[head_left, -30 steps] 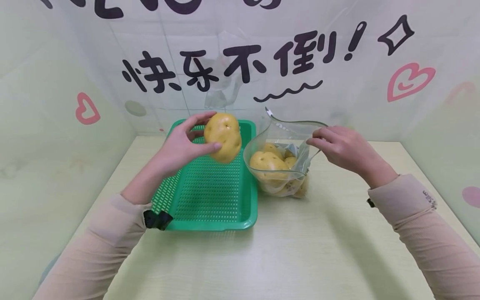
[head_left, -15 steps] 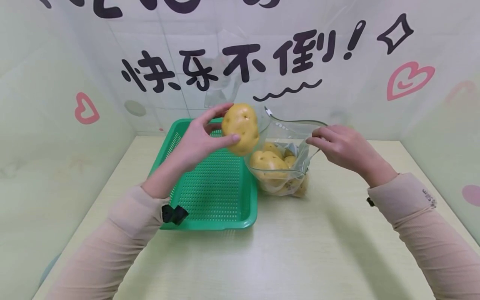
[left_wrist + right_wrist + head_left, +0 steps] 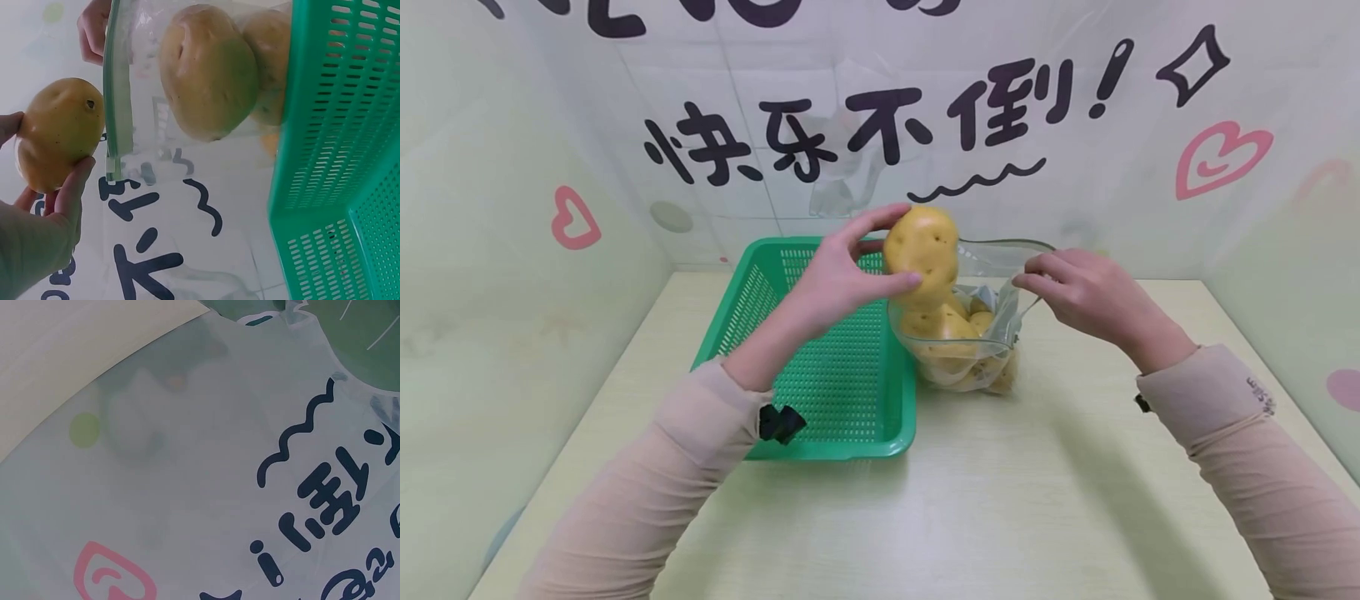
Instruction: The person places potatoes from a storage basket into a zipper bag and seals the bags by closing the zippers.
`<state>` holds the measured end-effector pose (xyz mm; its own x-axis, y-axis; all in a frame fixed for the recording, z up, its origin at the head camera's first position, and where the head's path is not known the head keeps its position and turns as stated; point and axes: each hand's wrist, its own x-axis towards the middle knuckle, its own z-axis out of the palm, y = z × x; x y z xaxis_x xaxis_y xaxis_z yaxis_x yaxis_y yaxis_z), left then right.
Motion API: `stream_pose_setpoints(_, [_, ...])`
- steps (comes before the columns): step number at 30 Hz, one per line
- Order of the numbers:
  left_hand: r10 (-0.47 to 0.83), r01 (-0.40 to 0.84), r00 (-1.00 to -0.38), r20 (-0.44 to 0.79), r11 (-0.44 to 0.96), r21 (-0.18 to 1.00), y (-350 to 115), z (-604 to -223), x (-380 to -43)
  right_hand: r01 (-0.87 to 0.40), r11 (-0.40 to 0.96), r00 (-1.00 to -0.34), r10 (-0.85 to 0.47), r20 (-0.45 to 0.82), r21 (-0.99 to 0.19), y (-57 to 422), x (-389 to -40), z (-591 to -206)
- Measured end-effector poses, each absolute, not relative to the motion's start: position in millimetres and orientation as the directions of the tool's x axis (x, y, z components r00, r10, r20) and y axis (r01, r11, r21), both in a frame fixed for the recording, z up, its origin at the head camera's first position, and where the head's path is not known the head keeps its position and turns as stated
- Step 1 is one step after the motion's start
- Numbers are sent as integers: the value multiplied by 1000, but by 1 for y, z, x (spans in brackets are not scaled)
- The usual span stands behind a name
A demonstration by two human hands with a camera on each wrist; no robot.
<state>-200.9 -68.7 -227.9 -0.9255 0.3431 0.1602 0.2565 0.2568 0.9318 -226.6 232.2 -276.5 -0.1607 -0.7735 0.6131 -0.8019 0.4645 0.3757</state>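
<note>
In the head view my left hand (image 3: 846,279) grips a large yellow potato (image 3: 925,250), thumb on the near side and fingers behind it. It is held up over the open mouth of a clear zip bag (image 3: 1009,304), overlapping the bag's left part. Several potatoes (image 3: 940,323) lie inside the bag, which stands on the table. My right hand (image 3: 1086,292) pinches the bag's right rim between thumb and fingers and keeps the mouth wide. From the left wrist, the held potato (image 3: 59,134) shows beside the green zip edge (image 3: 119,87). The right wrist view shows neither hand.
A green perforated plastic basket (image 3: 906,408) stands just left of the bag, beneath my left forearm. The pale table (image 3: 1000,508) stretches in front of both. Behind rises a light wall sheet (image 3: 865,50) printed with black characters and pink hearts.
My left hand has carried the potato rightward, from above the basket to above the bag's mouth. The right hand has stayed at the bag's rim.
</note>
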Motion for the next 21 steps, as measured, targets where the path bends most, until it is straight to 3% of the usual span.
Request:
stream_pose_setpoints(8, [378, 299, -905, 193, 245, 922, -52, -228, -202, -798, 467, -155, -770, 619, 381, 232, -227, -277])
stream_pose_setpoints(21, [391, 344, -900, 192, 367, 864, -36, -235, -211, -795, 475, -169, -770, 615, 377, 232, -228, -277])
